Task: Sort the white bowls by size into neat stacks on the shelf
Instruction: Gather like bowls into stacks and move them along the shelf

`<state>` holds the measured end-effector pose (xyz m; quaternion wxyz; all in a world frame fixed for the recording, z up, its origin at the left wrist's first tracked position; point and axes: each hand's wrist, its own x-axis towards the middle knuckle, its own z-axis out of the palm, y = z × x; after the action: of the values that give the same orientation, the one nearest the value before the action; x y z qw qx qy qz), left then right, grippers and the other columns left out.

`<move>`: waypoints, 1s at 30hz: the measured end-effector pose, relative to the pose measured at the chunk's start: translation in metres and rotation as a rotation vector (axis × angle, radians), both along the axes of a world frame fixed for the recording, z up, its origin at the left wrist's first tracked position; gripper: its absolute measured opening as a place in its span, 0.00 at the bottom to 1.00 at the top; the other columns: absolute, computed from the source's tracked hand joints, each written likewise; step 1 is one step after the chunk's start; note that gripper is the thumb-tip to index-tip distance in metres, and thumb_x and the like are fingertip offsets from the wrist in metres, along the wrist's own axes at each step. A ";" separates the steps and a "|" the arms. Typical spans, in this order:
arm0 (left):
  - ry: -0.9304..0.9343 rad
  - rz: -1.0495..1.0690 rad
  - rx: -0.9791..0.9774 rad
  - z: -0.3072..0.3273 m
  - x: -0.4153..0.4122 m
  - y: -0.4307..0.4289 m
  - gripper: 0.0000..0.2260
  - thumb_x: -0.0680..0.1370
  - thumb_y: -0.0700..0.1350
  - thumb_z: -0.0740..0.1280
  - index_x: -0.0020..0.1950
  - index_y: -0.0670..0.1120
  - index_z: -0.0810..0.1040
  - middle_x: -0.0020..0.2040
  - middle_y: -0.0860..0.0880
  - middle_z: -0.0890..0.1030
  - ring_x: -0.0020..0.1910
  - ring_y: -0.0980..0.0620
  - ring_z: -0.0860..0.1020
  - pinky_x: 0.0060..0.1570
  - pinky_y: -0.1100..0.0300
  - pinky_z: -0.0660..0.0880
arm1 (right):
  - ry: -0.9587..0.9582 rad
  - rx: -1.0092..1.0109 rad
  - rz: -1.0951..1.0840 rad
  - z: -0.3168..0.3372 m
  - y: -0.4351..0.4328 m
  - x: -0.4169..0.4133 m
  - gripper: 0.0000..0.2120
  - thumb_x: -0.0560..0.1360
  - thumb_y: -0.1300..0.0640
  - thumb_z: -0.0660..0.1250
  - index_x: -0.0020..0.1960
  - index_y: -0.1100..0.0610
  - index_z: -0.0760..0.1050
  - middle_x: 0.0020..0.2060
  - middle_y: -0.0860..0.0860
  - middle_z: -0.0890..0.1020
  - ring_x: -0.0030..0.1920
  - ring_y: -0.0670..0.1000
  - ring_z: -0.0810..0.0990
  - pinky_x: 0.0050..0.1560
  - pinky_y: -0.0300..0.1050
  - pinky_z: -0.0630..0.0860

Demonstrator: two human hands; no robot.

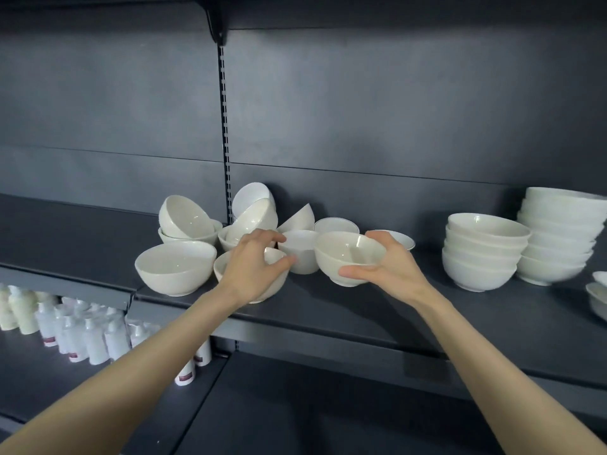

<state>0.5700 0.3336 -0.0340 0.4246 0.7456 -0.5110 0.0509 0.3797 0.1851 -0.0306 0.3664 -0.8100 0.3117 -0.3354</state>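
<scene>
white bowls point(253, 218) are jumbled at frame centre on the dark shelf point(361, 310), several tipped over. a front bowl point(223, 267) is mostly hidden under the left hand point(254, 267); its fingers are curved above it, and whether anything is gripped cannot be told. a held bowl point(349, 257) is clasped by the right hand point(391, 267), thumb on the near wall, fingers at the far rim. the tall stack point(558, 238) is cut off at the right edge, beside a shorter stack point(483, 254). bare shelf is seen between the held bowl and the stacks. blurry bottles point(82, 333) are seen at lower left.
</scene>
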 end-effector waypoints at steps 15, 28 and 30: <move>-0.146 0.059 0.356 0.045 0.040 -0.154 0.23 0.78 0.46 0.67 0.68 0.37 0.68 0.68 0.39 0.72 0.67 0.40 0.69 0.63 0.52 0.67 | 0.004 -0.026 -0.072 0.032 -0.098 0.013 0.43 0.61 0.47 0.80 0.70 0.51 0.65 0.61 0.47 0.74 0.59 0.48 0.75 0.52 0.40 0.72; 0.007 0.257 0.295 0.040 0.065 -0.193 0.10 0.75 0.38 0.67 0.55 0.39 0.79 0.54 0.39 0.81 0.60 0.40 0.74 0.53 0.55 0.71 | -0.021 -0.032 -0.052 0.038 -0.143 0.023 0.41 0.60 0.46 0.80 0.69 0.50 0.67 0.60 0.46 0.74 0.60 0.48 0.73 0.53 0.39 0.68; 0.025 0.243 0.257 0.040 0.067 -0.191 0.09 0.74 0.38 0.69 0.54 0.39 0.80 0.53 0.40 0.81 0.59 0.41 0.75 0.53 0.55 0.71 | -0.029 -0.030 -0.060 0.039 -0.143 0.025 0.40 0.60 0.46 0.81 0.68 0.50 0.67 0.59 0.46 0.74 0.60 0.48 0.73 0.53 0.39 0.68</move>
<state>0.6365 0.1426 0.0062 0.3227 0.8507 -0.4141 0.0268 0.4047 0.0417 0.0082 0.3484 -0.8008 0.3253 -0.3627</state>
